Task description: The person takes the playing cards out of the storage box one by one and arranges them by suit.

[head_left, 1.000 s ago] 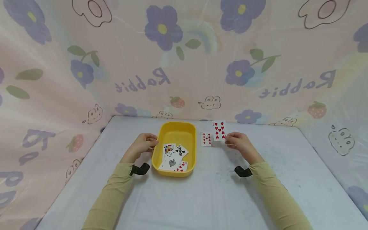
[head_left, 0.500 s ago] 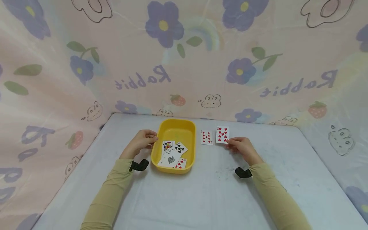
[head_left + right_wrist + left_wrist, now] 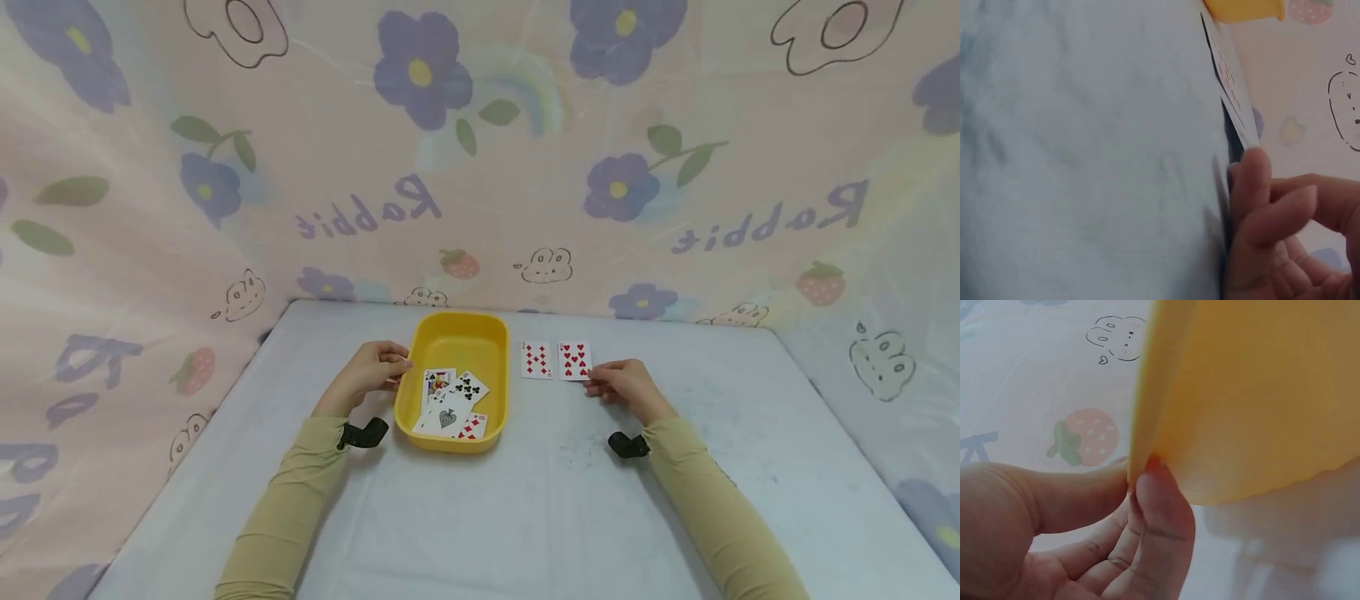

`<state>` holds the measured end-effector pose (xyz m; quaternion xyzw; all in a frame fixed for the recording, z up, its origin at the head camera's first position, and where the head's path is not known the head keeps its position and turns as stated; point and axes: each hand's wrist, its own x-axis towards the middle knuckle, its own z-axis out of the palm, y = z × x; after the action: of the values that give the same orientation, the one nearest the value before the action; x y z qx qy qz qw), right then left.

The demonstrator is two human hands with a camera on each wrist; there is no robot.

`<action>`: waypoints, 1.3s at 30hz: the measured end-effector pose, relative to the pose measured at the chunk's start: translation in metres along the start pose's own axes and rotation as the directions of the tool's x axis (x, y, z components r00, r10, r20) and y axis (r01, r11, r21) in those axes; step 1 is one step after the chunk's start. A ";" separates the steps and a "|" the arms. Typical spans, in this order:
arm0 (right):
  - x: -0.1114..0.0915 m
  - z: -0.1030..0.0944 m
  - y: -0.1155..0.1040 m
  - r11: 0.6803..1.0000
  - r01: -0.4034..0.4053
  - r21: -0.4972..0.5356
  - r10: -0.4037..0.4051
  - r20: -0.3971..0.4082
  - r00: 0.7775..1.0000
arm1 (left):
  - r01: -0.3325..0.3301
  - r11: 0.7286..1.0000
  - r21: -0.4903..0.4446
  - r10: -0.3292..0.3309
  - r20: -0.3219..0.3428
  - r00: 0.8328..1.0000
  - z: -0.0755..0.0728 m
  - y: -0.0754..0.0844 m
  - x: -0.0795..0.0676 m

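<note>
My left hand (image 3: 372,375) pinches the left rim of a yellow plastic tray (image 3: 503,358) between thumb and fingers; the left wrist view shows the thumb on one side of the tray wall (image 3: 1260,400). To the tray's right, a playing card with red diamonds (image 3: 536,360) lies face up on the table. Beside it is a playing card with red hearts (image 3: 573,360), its lower right corner pinched by my right hand (image 3: 626,387). In the right wrist view the fingertips (image 3: 1255,164) meet this card's edge, low over the cloth.
Several face-up playing cards (image 3: 448,417), an ace of spades among them, overlap in the front part of the tray. White cloth covers the table (image 3: 480,525). A pink flowered curtain (image 3: 487,192) stands behind and at both sides. Each wrist carries a black mount (image 3: 628,445).
The right hand has lowered the hearts card from above the table to a spot level with the diamonds card. My left hand stays on the tray rim.
</note>
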<state>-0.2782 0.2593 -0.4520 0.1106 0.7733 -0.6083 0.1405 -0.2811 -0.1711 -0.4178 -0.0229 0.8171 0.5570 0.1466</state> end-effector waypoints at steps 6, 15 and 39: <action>0.001 -0.001 0.002 0.999 -0.013 0.051 0.013 -0.001 1.000 | -0.010 1.000 0.012 0.010 -0.004 1.000 0.000 0.002 -0.004; 0.001 0.003 -0.001 0.998 -0.014 0.063 0.015 -0.017 1.000 | 0.004 1.000 0.002 -0.004 -0.022 1.000 0.001 0.000 -0.003; 0.000 0.005 -0.003 1.000 -0.029 0.008 0.029 -0.049 0.998 | -0.012 1.000 0.010 0.012 -0.017 1.000 0.001 -0.001 -0.002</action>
<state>-0.2787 0.2533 -0.4499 0.1371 0.7727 -0.6061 0.1300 -0.2790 -0.1707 -0.4184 -0.0222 0.8211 0.5538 0.1363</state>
